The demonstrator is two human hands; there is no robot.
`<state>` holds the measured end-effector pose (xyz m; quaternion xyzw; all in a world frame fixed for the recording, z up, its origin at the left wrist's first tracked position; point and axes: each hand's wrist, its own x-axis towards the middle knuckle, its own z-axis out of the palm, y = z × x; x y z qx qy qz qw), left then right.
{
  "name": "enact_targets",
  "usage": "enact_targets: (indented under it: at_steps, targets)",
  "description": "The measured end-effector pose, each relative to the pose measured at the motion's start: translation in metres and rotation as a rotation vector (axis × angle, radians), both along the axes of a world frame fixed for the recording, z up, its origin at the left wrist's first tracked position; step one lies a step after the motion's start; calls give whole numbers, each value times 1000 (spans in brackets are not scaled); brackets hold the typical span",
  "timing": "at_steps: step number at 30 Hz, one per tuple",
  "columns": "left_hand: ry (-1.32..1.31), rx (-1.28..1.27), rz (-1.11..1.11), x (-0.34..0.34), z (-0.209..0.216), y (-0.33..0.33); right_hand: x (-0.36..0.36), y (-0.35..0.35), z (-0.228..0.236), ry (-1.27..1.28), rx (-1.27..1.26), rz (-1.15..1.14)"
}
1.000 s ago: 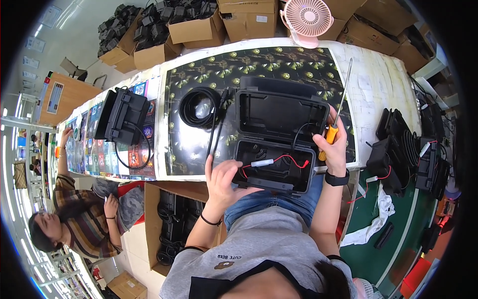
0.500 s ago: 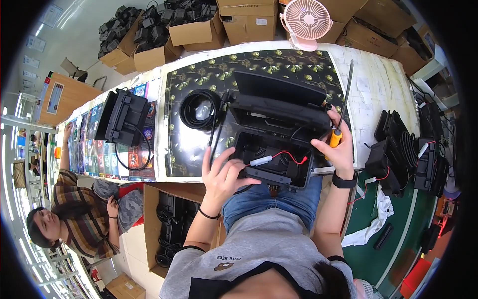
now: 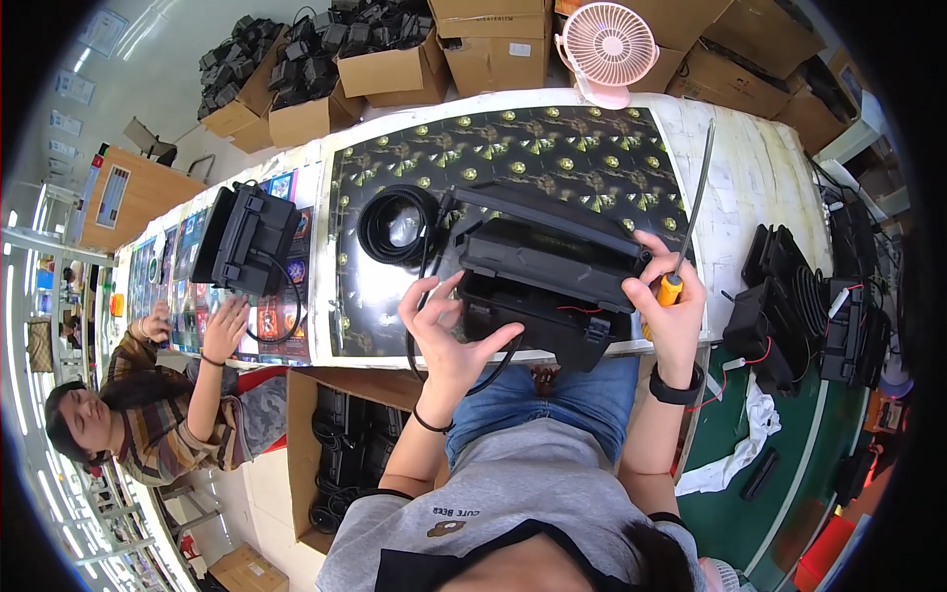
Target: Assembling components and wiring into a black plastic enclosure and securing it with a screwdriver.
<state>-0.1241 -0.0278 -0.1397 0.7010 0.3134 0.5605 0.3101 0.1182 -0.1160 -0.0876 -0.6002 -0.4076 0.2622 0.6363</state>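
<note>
A black plastic case [image 3: 552,259] with a hinged lid sits at the table's near edge, above my lap. Its lid is partly lowered, hiding most of the inside; a thin red wire [image 3: 580,310] shows in the gap. My left hand [image 3: 444,331] holds the case's left end, thumb at the front and fingers spread at the side. My right hand [image 3: 673,301] grips the yellow handle of a long-shafted screwdriver [image 3: 670,288], shaft pointing away, while its fingers also touch the case's right end. A coiled black cable [image 3: 398,225] lies left of the case.
Another black case [image 3: 252,237] stands on the table at left, near a co-worker's hands [image 3: 225,331]. Several black cases [image 3: 769,326] with cables lie at right. A pink fan [image 3: 609,49] stands at the far edge. Below left is a cardboard box [image 3: 304,444] of black units.
The case's lid has come down toward me, covering the white connector and most of the interior. My hands have shifted slightly with it. The co-worker's hands have moved to the left case.
</note>
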Motion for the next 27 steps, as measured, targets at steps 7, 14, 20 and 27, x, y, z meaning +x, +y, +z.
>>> enact_targets:
  at_steps: [7,14,20,27]
  targets:
    - [205,-87,37,-6,10,0,-5,4,-8,-5,106,7]
    - [275,138,-5,-17,12,9,-6,6,-11,60,81,27]
    - [189,137,-138,-11,9,13,-2,6,-11,8,56,49]
    - [170,109,-160,-9,10,17,-19,-4,0,-199,32,-123]
